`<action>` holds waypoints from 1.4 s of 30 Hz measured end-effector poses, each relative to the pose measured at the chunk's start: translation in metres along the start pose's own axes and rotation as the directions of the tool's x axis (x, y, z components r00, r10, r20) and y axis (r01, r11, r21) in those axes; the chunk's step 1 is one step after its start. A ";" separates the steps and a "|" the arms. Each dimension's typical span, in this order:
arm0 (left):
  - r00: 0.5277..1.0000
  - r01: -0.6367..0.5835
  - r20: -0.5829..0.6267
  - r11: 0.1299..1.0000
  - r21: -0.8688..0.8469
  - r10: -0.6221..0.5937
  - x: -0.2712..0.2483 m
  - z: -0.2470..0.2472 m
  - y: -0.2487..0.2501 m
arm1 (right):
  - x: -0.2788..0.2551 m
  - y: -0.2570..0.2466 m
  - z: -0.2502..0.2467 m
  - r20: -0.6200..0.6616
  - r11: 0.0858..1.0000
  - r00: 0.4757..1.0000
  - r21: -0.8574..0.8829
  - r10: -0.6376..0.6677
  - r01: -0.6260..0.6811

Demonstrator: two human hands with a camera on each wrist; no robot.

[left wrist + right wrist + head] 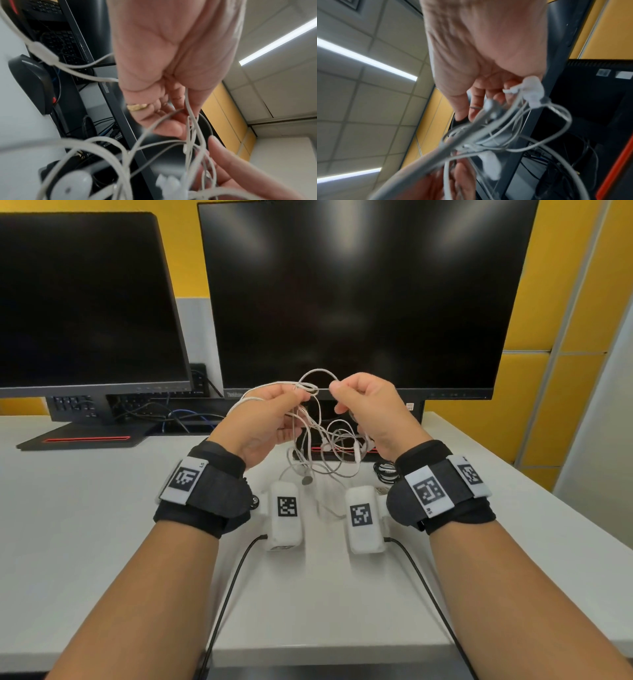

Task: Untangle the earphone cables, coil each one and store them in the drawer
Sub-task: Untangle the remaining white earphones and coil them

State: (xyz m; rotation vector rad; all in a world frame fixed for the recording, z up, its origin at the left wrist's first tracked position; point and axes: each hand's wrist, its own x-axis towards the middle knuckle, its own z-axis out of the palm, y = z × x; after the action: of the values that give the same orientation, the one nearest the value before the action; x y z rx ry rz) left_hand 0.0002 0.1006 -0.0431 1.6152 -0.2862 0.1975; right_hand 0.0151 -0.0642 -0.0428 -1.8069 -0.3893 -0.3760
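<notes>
Right now the earphone cables (318, 433) are one pale white-grey knot held in the air above the middle of the desk (85, 525), just in front of the monitors. Thin loops cross over each other, one arching up between the two hands, the rest sagging in a tangle whose lowest strands and a round earbud hang close to the desk top. Whether they touch it I cannot tell.

At the left, the left hand (263, 419) is raised, thumb and fingers curled and pinching a bunch of strands at the top of the knot; a gold ring (137, 106) shows on one finger. To its right, the right hand (370, 412) is raised level with it, fingers curled in, nipping the arching loop between thumb and forefinger. Both wrists wear black straps with white tagged camera blocks.

Behind, toward the far left corner, a dark monitor (85, 302) stands on its base; a larger dark monitor (359, 296) fills the far middle, with dark cords (185, 414) bunched between their stands. A small black coiled cord (385, 472) lies on the desk by the right wrist.
</notes>
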 end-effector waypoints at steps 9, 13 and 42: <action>0.993 -0.073 -0.100 0.989 -0.129 0.061 0.003 -0.001 -0.003 | -0.004 -0.001 0.002 0.267 0.980 0.959 -0.193 0.094 -0.042; 0.998 -0.058 -0.010 0.993 -0.101 0.057 0.000 0.000 -0.001 | -0.005 -0.001 0.002 0.236 0.979 0.966 -0.195 0.102 -0.056; 0.998 0.057 -0.043 0.991 0.122 -0.052 0.005 -0.003 -0.007 | -0.002 -0.001 0.002 0.175 0.993 0.982 -0.099 0.075 -0.058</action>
State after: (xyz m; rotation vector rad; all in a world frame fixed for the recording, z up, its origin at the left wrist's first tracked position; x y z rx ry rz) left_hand 0.0069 0.1032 -0.0483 1.7369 -0.2022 0.2085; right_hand 0.0123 -0.0624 -0.0432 -1.9475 -0.4407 -0.1877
